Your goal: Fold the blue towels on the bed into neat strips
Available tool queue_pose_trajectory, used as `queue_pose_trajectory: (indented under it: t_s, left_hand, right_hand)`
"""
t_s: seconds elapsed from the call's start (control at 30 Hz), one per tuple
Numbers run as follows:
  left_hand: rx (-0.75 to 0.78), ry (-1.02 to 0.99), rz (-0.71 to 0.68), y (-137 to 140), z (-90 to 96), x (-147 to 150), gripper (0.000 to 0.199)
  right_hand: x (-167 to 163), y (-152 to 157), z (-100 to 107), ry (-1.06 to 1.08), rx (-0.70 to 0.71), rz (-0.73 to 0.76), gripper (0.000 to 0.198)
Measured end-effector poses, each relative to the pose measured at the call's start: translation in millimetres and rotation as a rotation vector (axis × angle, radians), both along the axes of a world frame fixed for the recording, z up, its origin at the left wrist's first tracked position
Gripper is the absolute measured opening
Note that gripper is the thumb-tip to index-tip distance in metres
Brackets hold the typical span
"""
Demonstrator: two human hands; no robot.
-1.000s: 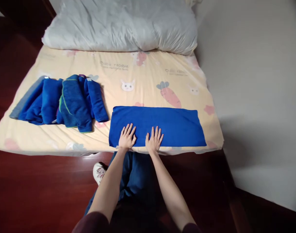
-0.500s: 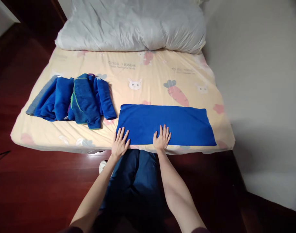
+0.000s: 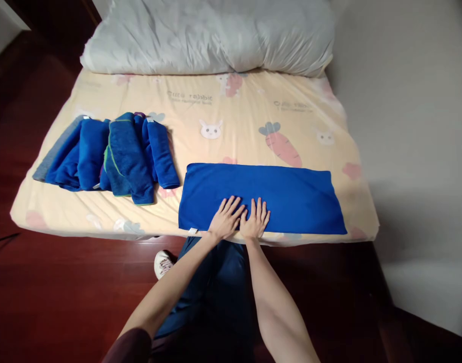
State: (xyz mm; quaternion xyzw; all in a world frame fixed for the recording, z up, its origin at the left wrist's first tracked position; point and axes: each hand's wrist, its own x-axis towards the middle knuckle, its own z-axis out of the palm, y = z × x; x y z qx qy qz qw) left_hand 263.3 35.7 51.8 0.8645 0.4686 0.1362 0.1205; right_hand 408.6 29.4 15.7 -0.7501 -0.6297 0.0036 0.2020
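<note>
A blue towel (image 3: 291,196), folded into a long strip, lies flat along the near edge of the mattress (image 3: 234,111). My left hand (image 3: 225,220) and my right hand (image 3: 255,221) both rest palm down on its near middle, side by side and almost touching, fingers spread. Neither hand grips anything. A small white tag shows at the towel's near left corner.
A pile of folded blue towels (image 3: 113,154) lies on the mattress to the left. A grey pillow (image 3: 208,35) spans the far end. A white wall (image 3: 412,126) runs along the right, dark red wooden floor (image 3: 57,297) lies below, and my shoe (image 3: 163,263) shows there.
My left hand slid right from the towel's left corner to the middle, beside my right hand. The view shifted slightly.
</note>
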Motion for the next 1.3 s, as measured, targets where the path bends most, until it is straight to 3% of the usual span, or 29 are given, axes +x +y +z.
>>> queue_pose_trajectory:
  t_s: [0.1,0.17,0.4,0.53,0.63,0.73,0.83,0.93,1.0,1.1,1.3]
  left_hand:
    - [0.007,0.000,-0.046,25.1,-11.5,10.3,0.056]
    - [0.013,-0.003,0.023,38.4,-16.2,1.8,0.057]
    - [0.021,-0.007,0.399,77.7,-17.1,-73.6,0.061]
    - [-0.003,0.008,0.514,101.4,-17.3,-112.9,0.067]
    - [-0.037,0.026,0.554,120.5,-17.3,-130.1,0.073]
    - [-0.041,0.036,0.607,132.0,-13.9,-128.3,0.075]
    - [0.007,0.016,0.592,120.1,-6.5,-108.0,0.073]
    - [0.021,0.006,0.381,78.5,0.2,-88.7,0.068]
    - [0.013,0.009,0.292,43.3,0.7,-89.3,0.062]
    - [0.041,-0.022,0.329,6.1,-6.4,-110.7,0.059]
    - [0.117,-0.079,0.359,3.0,-19.2,-132.8,0.062]
  right_hand:
    - [0.5,0.2,-0.7,-0.002,-0.004,-0.004,0.057]
    - [0.4,0.4,-0.7,-0.001,0.001,-0.013,0.057]
    - [0.3,0.1,2.3,0.008,0.001,-0.004,0.058]
    - [0.2,-0.4,2.9,0.023,-0.002,-0.001,0.059]
    - [0.3,-0.5,2.0,0.028,0.003,-0.002,0.059]
    - [0.7,-0.3,1.1,0.031,-0.001,-0.001,0.059]
    - [0.7,0.4,0.9,0.024,-0.015,-0.002,0.059]
    - [0.2,1.8,2.5,0.026,-0.030,-0.016,0.058]
    - [-0.3,2.9,4.8,0.028,-0.038,-0.016,0.057]
    - [-1.2,5.5,9.0,0.025,-0.047,-0.008,0.055]
    - [-2.3,10.0,12.5,0.036,-0.038,-0.015,0.055]
